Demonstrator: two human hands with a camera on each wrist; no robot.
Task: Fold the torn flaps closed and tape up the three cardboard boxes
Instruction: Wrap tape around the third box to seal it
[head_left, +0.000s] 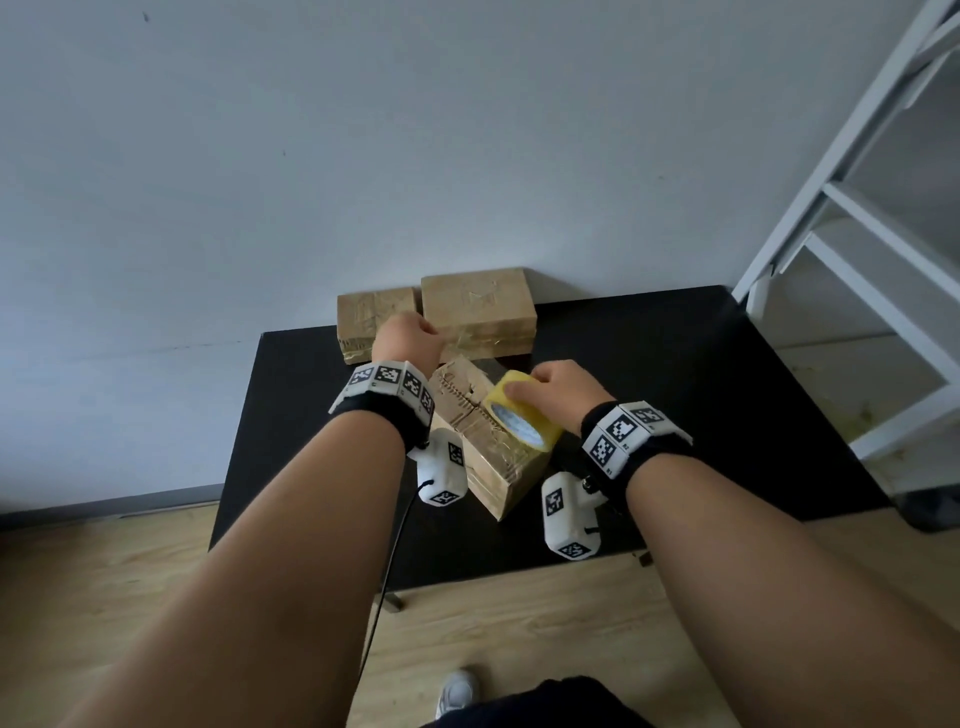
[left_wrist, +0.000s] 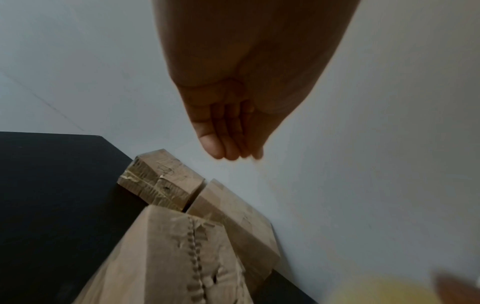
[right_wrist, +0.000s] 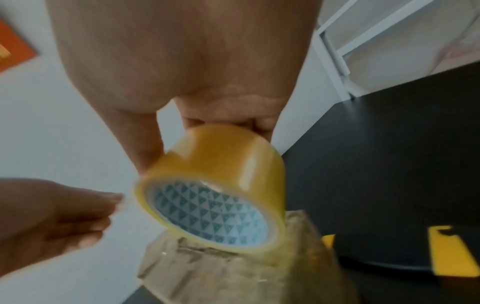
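My work surface is a black table (head_left: 675, 395) pushed against the wall, standing on a wooden floor (head_left: 519, 623). Three cardboard boxes lie directly on it. A small box (head_left: 363, 322) and a larger box (head_left: 478, 312) sit side by side at the back edge, nearly touching each other and close to the wall. The third box (head_left: 498, 467) lies nearer to me, turned at an angle, its far end just beside the other two. A yellow-and-black object (right_wrist: 449, 253), too blurred to name, rests near it.
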